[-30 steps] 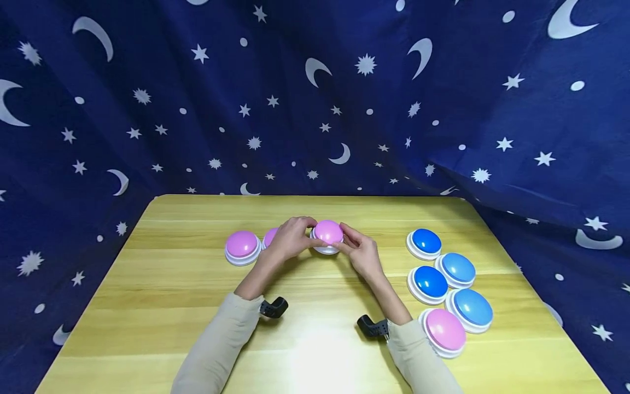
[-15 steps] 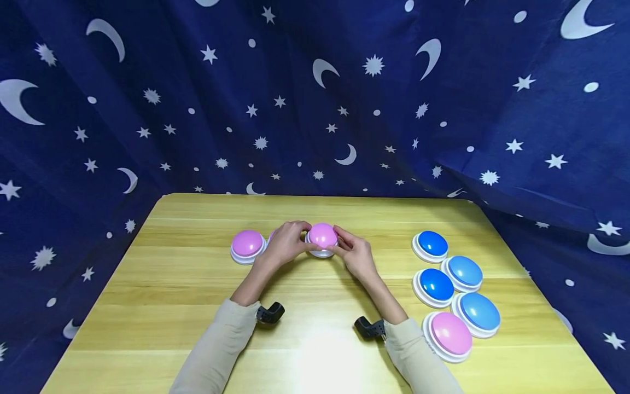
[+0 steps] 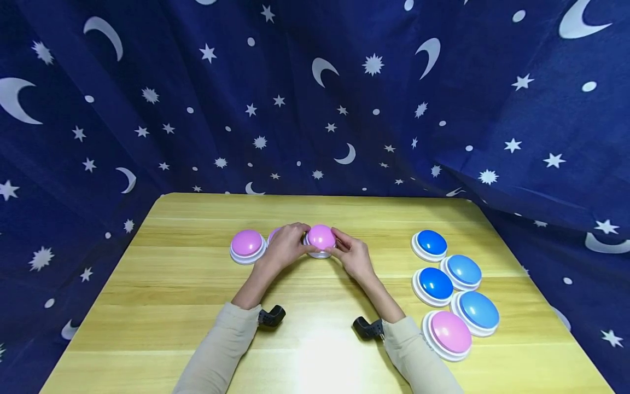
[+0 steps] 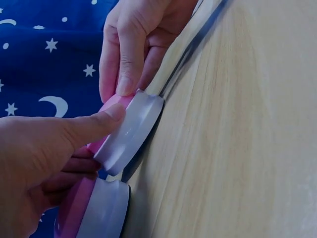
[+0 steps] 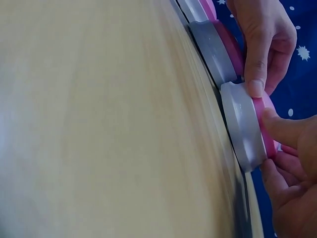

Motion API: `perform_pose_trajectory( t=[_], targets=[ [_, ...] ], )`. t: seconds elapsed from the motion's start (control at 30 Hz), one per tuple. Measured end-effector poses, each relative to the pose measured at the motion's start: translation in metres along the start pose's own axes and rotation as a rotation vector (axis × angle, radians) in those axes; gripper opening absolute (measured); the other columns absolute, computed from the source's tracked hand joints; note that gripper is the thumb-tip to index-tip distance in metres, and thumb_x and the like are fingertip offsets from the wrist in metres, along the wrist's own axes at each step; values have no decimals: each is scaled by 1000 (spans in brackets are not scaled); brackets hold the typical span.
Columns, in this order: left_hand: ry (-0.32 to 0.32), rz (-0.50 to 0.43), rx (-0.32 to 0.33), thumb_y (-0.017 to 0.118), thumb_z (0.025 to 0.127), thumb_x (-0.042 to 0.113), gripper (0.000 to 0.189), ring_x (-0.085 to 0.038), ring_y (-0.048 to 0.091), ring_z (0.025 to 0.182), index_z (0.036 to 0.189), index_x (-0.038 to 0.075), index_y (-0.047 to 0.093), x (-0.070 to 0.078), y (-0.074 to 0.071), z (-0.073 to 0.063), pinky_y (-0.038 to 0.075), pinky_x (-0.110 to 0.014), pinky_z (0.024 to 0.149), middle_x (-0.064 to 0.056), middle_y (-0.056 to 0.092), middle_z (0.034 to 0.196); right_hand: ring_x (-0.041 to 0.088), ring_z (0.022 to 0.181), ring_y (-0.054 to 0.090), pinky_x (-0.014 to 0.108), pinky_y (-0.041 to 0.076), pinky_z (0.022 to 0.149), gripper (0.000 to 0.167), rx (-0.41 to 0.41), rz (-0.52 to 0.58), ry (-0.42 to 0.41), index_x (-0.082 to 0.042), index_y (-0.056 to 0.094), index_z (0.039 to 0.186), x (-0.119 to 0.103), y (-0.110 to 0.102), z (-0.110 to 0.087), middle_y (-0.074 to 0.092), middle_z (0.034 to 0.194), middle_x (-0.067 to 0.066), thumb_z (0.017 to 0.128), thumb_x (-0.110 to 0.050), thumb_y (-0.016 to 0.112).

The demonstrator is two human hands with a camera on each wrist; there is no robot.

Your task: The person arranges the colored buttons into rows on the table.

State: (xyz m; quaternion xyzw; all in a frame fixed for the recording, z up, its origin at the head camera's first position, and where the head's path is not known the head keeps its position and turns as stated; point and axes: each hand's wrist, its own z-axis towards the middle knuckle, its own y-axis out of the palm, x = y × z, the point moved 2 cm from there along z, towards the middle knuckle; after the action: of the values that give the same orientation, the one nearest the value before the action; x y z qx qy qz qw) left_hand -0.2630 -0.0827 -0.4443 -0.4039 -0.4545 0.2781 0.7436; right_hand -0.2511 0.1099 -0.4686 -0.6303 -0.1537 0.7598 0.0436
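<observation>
Both hands hold a pink push button (image 3: 321, 237) with a round white base, at the far middle of the table. My left hand (image 3: 287, 244) grips its left side, thumb at the front. From the right, my right hand (image 3: 355, 257) pinches it with thumb and fingers. In the left wrist view the white base (image 4: 130, 131) rests on or just above the wood; I cannot tell which. Left of it, a second pink button (image 3: 274, 234) is mostly hidden behind my left hand. Beyond that sits a third pink button (image 3: 247, 243), close beside the second.
On the wooden table's (image 3: 162, 328) right side stand a dark blue button (image 3: 432, 242), another dark blue button (image 3: 436, 283), a light blue button (image 3: 465, 269), another light blue button (image 3: 479, 310) and a pink button (image 3: 450, 332). A starry blue curtain (image 3: 295, 71) hangs behind.
Both hands have shifted the held pink button a little to the left, closer to the two pink buttons there. The head view has turned slightly. The buttons on the right have stayed put.
</observation>
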Motion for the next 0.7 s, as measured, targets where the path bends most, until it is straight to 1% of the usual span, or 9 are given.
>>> perform_pose_trajectory(
  t=[0.1,0.23,0.5,0.7],
  targets=[
    [13,32,-4,86,76,36,46,-18,66,84,106,4,71,0,0,0,55,-32,76,-7,70,97,31,124,56,23,48,95,56,1,-14,7,4,55,136,0,1,0,54,138,20,85,-1,76],
    [26,53,-10,85,77,37,43,-17,65,81,103,5,72,-1,0,0,54,-31,74,-5,70,94,30,124,56,20,48,94,56,4,-29,16,4,55,136,-1,3,0,54,138,20,85,0,76],
    [29,55,-41,85,78,35,41,-17,66,82,102,4,73,-1,-2,1,54,-32,75,-7,71,95,31,124,55,24,48,96,56,16,-41,10,5,55,136,-2,5,0,55,137,21,84,0,77],
    [38,36,-51,86,78,30,36,-17,64,78,99,4,73,-1,-5,2,54,-33,72,-8,71,92,32,122,57,25,49,95,56,24,-71,-2,5,55,135,-4,7,-1,55,136,22,84,-1,77]
  ],
)
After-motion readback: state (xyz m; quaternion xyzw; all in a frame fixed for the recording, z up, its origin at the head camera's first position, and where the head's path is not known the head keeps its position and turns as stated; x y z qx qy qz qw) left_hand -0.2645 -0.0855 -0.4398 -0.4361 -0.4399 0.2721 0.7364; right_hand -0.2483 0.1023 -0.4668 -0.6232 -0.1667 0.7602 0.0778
